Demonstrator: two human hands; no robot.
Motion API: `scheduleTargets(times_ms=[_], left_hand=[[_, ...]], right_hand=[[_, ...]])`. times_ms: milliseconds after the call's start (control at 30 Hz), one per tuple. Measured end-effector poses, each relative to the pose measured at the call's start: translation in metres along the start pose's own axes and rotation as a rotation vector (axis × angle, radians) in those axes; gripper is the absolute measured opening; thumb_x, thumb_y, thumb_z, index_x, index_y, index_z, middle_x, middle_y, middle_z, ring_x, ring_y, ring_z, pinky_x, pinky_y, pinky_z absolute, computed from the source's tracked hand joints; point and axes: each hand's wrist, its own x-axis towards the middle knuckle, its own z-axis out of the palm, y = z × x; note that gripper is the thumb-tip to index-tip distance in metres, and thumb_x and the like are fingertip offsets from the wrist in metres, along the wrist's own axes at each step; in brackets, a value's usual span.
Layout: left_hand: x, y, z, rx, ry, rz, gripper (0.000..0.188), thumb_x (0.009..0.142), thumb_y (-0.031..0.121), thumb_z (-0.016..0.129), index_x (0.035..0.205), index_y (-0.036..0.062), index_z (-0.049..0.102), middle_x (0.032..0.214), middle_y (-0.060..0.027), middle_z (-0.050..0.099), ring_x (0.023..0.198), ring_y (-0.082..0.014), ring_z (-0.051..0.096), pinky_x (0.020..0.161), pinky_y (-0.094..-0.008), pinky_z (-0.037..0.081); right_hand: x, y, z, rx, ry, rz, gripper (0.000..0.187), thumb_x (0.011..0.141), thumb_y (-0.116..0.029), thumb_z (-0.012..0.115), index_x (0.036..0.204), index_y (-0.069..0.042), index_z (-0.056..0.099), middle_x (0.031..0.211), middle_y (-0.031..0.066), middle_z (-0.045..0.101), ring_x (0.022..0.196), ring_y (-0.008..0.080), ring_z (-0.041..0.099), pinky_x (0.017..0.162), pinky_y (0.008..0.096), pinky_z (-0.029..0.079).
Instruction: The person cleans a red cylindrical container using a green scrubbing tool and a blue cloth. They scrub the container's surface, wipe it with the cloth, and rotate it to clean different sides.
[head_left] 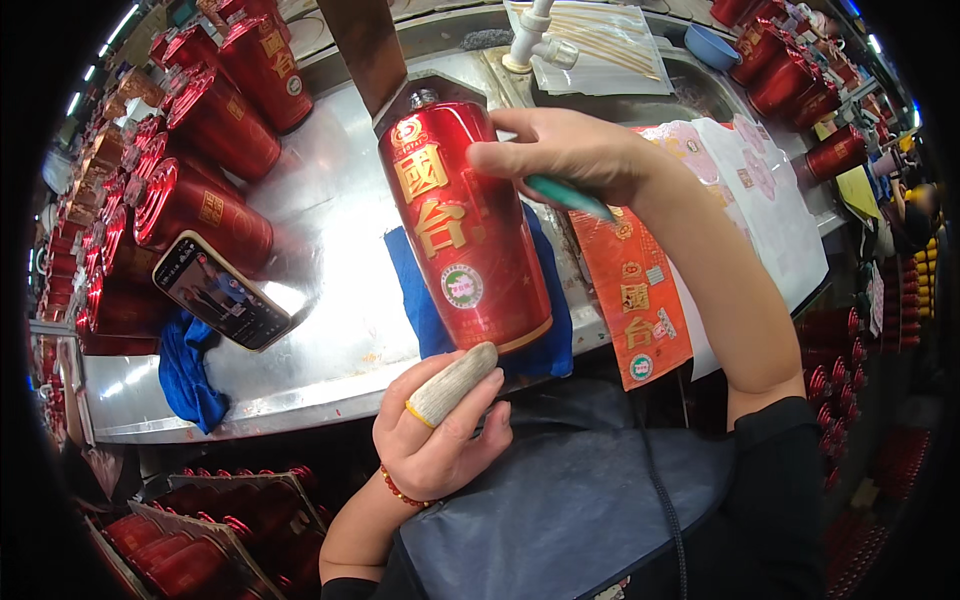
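A glossy red bottle (470, 210) with raised gold characters, a round white-and-green sticker and a short bare neck lies tilted on a blue cloth (545, 290). At its shoulder, the thumb of my right hand (580, 155) rests along the right side, with the fingers partly hidden. That hand also holds a slim green tool (570, 196), blurred, tucked under the palm. By the bottle's base is my left hand (440, 430), fingers apart and loosely bent. One finger wears a grey knit finger sleeve (452, 385) with a yellow edge, its tip touching the base.
Several red bottles (225, 115) crowd the left of the metal worktop (335, 260). A propped phone (222, 290) stands near a crumpled blue cloth (190, 375). On the right lie a red printed sheet (635, 310) and white sticker sheets (790, 230). A white tap (530, 40) overhangs the sink.
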Motion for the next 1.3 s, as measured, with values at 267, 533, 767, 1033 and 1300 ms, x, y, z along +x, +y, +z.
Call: scheduleTargets(times_ms=[267,533,767,1033,1300], left_hand=[[0.004,0.004,-0.001,0.080,-0.015,0.019,0.039,0.072,0.007,0.083,0.111,0.0081,0.078,0.115,-0.0082,0.073,0.105,-0.0259,0.069,0.089,-0.0343,0.059],[0.010,0.012,0.002,0.128,-0.019,0.038,0.034,0.074,0.008,0.083,0.108,0.0064,0.079,0.111,-0.0069,0.075,0.103,-0.0254,0.069,0.086,-0.0337,0.058],[0.023,0.016,0.019,0.190,-0.057,0.090,0.046,0.069,0.012,0.089,0.113,0.0124,0.078,0.123,-0.0040,0.072,0.108,-0.0244,0.058,0.094,-0.0336,0.045],[0.013,-0.012,0.026,0.049,0.113,-0.212,0.071,0.074,0.009,0.087,0.140,0.0046,0.061,0.139,-0.0145,0.060,0.123,-0.0314,0.052,0.104,-0.0388,0.044],[-0.020,-0.008,0.026,-0.112,0.181,-0.262,0.050,0.084,0.004,0.082,0.130,0.0014,0.063,0.132,-0.0182,0.064,0.118,-0.0329,0.061,0.101,-0.0393,0.049]], right_hand=[[-0.007,-0.022,0.019,-0.051,-0.003,0.054,0.089,0.074,-0.056,0.086,0.133,0.004,0.058,0.114,0.0171,0.071,0.103,0.0206,0.070,0.088,0.0326,0.057],[0.001,0.003,0.004,0.203,-0.133,0.041,0.087,0.079,-0.051,0.087,0.138,0.003,0.053,0.122,0.0156,0.067,0.110,0.0199,0.067,0.096,0.0329,0.055],[-0.004,-0.019,0.018,0.033,-0.037,0.082,0.088,0.077,-0.051,0.088,0.137,0.004,0.054,0.120,0.0191,0.068,0.111,0.0215,0.067,0.098,0.0334,0.053],[-0.035,-0.008,0.004,-0.021,0.092,0.065,0.105,0.079,-0.054,0.087,0.154,0.004,0.040,0.118,0.0222,0.070,0.109,0.0222,0.067,0.095,0.0325,0.052],[-0.035,0.007,0.017,0.189,0.008,0.082,0.103,0.082,-0.043,0.087,0.156,0.004,0.034,0.130,0.0210,0.065,0.121,0.0236,0.063,0.105,0.0347,0.048]])
